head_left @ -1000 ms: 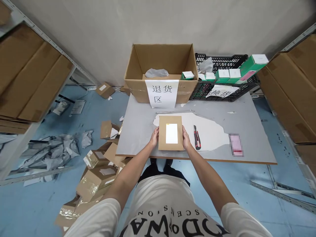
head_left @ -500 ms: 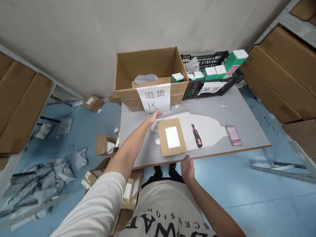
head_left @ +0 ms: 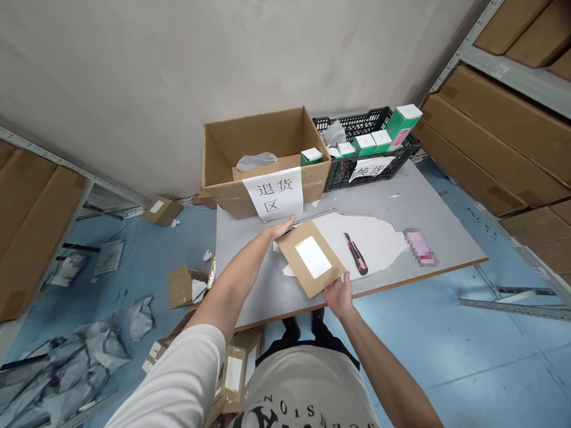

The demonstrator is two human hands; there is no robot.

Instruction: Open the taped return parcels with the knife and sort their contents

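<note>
On the desk in the head view, we grip a flat box with both hands: our left hand flat against its far corner, our right hand clasping its near corner. A knife lies just beside it; a carton stands behind.

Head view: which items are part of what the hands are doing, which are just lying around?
In hand:
- flat brown parcel, white label up
- left hand at its far corner
- right hand at its near corner

Lying about:
- box cutter
- open cardboard box
- black crate
- torn packaging on floor
</note>
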